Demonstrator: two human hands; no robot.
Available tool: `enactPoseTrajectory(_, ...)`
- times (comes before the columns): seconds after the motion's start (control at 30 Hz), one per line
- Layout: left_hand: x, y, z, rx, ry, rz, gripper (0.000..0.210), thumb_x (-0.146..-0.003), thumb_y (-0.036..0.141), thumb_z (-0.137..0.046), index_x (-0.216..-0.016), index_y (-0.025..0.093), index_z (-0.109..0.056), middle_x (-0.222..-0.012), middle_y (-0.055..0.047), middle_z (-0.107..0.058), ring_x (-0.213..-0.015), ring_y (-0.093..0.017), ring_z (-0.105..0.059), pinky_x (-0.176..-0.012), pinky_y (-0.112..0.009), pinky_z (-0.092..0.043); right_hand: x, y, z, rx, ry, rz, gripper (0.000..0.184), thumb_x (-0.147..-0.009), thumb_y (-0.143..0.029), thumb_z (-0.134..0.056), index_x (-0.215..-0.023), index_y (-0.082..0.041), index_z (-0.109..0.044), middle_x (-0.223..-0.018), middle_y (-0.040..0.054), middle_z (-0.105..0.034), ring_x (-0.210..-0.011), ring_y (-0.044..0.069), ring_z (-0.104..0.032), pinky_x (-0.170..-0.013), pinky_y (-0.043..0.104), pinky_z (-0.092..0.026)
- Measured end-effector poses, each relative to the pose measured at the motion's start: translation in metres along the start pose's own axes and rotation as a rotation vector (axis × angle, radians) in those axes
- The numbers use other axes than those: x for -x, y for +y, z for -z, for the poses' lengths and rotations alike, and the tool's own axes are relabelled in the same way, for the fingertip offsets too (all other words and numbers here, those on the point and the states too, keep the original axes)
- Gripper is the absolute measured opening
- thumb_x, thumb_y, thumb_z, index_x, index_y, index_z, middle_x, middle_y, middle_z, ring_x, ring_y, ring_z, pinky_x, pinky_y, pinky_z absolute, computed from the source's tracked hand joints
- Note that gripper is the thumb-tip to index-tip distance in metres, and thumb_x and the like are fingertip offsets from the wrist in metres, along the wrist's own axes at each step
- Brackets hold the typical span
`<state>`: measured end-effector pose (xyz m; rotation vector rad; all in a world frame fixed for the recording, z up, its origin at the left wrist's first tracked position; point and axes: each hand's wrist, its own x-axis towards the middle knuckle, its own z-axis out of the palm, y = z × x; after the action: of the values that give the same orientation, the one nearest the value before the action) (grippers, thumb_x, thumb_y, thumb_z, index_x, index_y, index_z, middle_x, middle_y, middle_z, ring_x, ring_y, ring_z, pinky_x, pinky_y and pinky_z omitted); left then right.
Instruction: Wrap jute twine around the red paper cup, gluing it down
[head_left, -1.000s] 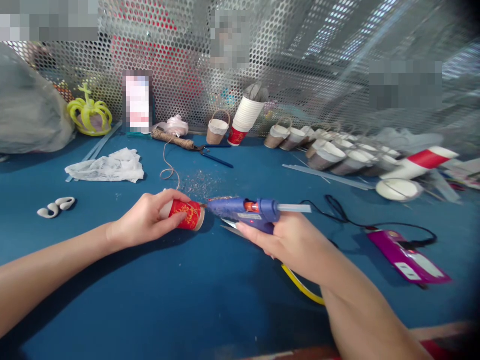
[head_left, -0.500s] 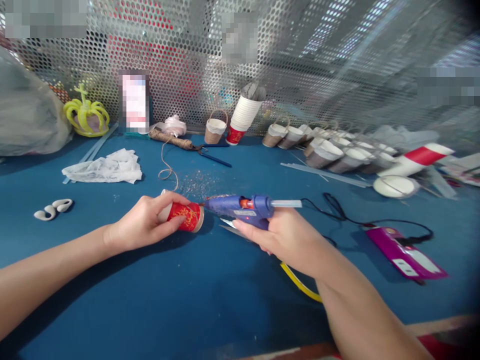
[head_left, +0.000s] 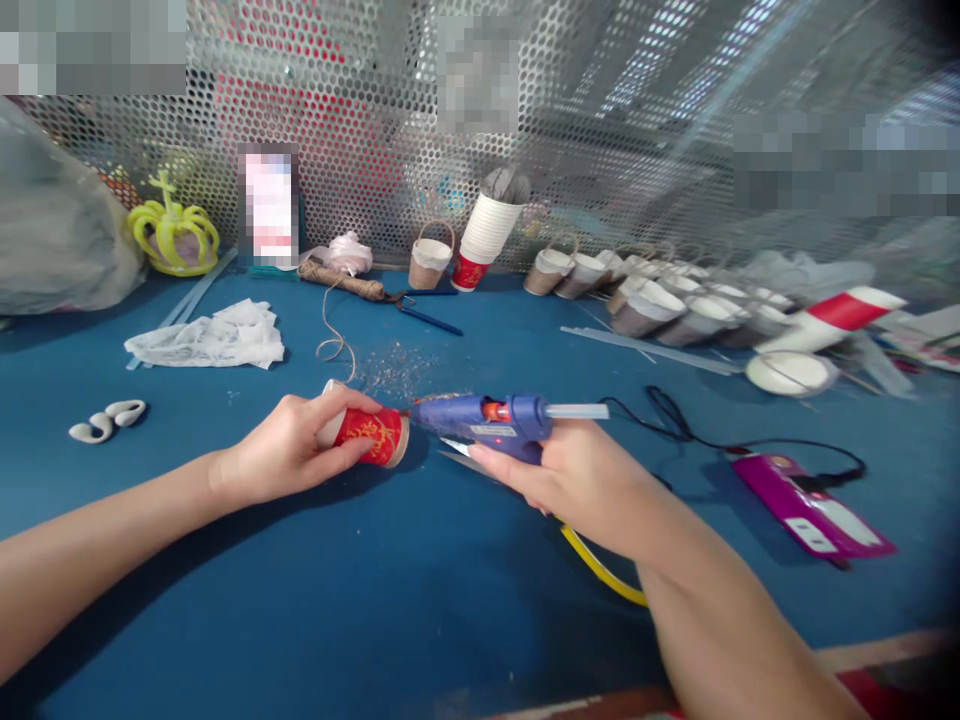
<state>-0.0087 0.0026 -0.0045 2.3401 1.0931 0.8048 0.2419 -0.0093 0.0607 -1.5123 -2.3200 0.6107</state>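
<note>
My left hand (head_left: 311, 440) is wrapped round a red and white paper cup (head_left: 375, 438) that lies on its side, its base end pointing right. In my right hand (head_left: 577, 465) is a blue glue gun (head_left: 487, 415) with a clear glue stick out of its back. The gun's nozzle is at the cup's upper edge near the base; whether it touches cannot be made out. Under the gun, the blades of scissors (head_left: 459, 450) show, partly hidden by my right hand. Twine (head_left: 341, 345) runs from a roll (head_left: 341, 279) towards the cup.
Pliers (head_left: 424, 310) lie behind the hands, near scattered glitter-like bits. Small paper buckets (head_left: 652, 300) crowd the back right, beside stacked cups (head_left: 491, 230). A purple power strip (head_left: 814, 505) with a black cord lies at right. White cloth (head_left: 210, 335) and earbuds (head_left: 109, 420) lie left.
The glue gun and my right hand have shifted very slightly right. The cup has turned a little in my left hand, its print now sitting differently.
</note>
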Motion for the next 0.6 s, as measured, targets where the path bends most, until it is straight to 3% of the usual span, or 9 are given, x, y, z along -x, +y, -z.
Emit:
enactPoseTrajectory(0.13,-0.0008,0.0008,0.0,0.0,-0.001,-0.002,0.027,-0.085,0.027,-0.047,-0.109,0.016,-0.051,-0.08,-0.002,-0.063,-0.048,-0.007,-0.05,-0.047,-0.017,-0.037,0.0018,0.001,0.0002,0.029,0.014,0.033,0.009,-0.08,-0.026,-0.054,-0.073,-0.023,-0.06,-0.041,-0.0057,-0.05,-0.039,0.013,-0.046,-0.039,0.024,-0.037)
enactPoseTrajectory(0.27,-0.0011,0.0014,0.0001,-0.006,0.004,-0.01,0.026,-0.085,0.026,-0.047,-0.108,0.016,-0.051,-0.076,0.0,-0.062,-0.047,-0.007,-0.05,-0.046,-0.017,-0.038,0.0033,0.0035,0.0001,0.049,0.013,0.038,0.011,-0.08,-0.029,-0.053,-0.076,-0.022,-0.061,-0.041,-0.0065,-0.047,-0.035,0.012,-0.04,-0.038,0.024,-0.035)
enactPoseTrajectory(0.47,-0.001,0.003,0.0008,-0.011,0.004,-0.01,0.026,-0.085,0.025,-0.047,-0.108,0.015,-0.052,-0.078,-0.002,-0.062,-0.047,-0.007,-0.052,-0.046,-0.017,-0.038,0.0046,0.0011,0.0022,0.028,0.018,0.051,0.012,-0.078,-0.027,-0.051,-0.072,-0.021,-0.06,-0.048,-0.0051,-0.05,-0.038,0.01,-0.037,-0.039,0.023,-0.035)
enactPoseTrajectory(0.6,-0.0012,0.004,0.001,-0.003,-0.008,0.013,0.027,-0.085,0.026,-0.047,-0.109,0.016,-0.051,-0.081,-0.002,-0.063,-0.049,-0.007,-0.053,-0.048,-0.018,-0.039,0.0057,-0.0021,0.0023,0.054,0.046,0.047,0.012,-0.076,-0.027,-0.052,-0.067,-0.022,-0.057,-0.043,-0.0065,-0.044,-0.035,0.009,-0.032,-0.036,0.024,-0.031)
